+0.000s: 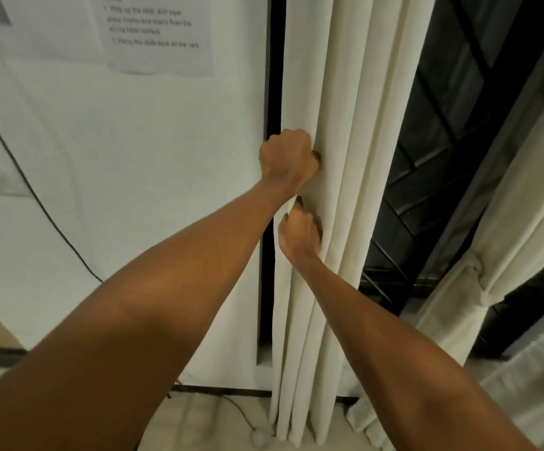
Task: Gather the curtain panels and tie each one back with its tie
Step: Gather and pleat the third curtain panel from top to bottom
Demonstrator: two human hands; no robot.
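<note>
A cream curtain panel (345,125) hangs straight down in the middle of the view, pushed together into several long vertical folds that reach the floor (199,418). Both hands are on its left edge, one above the other and close together.

The left hand (288,161) is the upper one. Its fingers are curled into the fabric, so it grips the outer folds in a closed fist, and the fingertips are hidden inside the cloth. The right hand (300,234) is just below it. It also holds the fabric with bent fingers, and a small piece of the edge fold is pinched up between this hand and the left wrist. Both forearms reach out from the bottom of the view toward the panel.

The rest of this panel lies to the right of the two hands, and I see no tie around it.

Further right, on the other side of a dark window (443,125), a second panel (524,206) of the same cream colour is drawn in at its middle by a tie (478,281) of the same cloth, which is wrapped around it and knotted. This panel is well apart from both hands.

To the left of the hands there is a white wall (134,157) with printed paper sheets (160,34) on it, the text too blurred to read fully, and a thin black cable (36,196) runs down across it.
</note>
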